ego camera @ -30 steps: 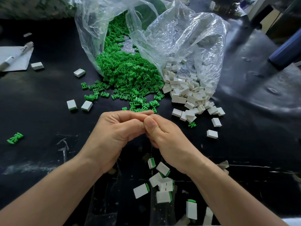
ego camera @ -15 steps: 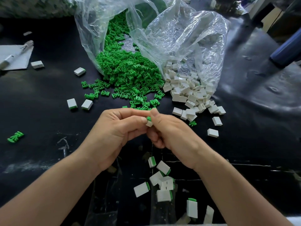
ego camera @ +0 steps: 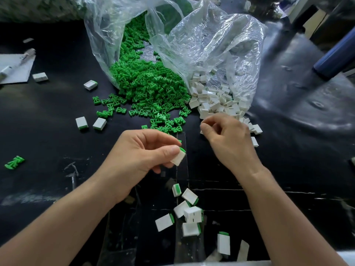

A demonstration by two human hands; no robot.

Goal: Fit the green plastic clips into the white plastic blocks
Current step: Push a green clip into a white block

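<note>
Barely begun, judging by the heaps. Pinching one fitted block between thumb and fingers of the left hand, green edge showing, just above the table. Hovering with the right hand at the near edge of the loose white blocks, fingers curled; impossible to tell whether clamped on one. Done so far: a small cluster of finished blocks near the body, plus a few scattered to the left. Left to do: nearly all the green clips spilling from the bag, and most of the white heap.

green clips heaped against white blocks; one fitted block held tilted
</note>
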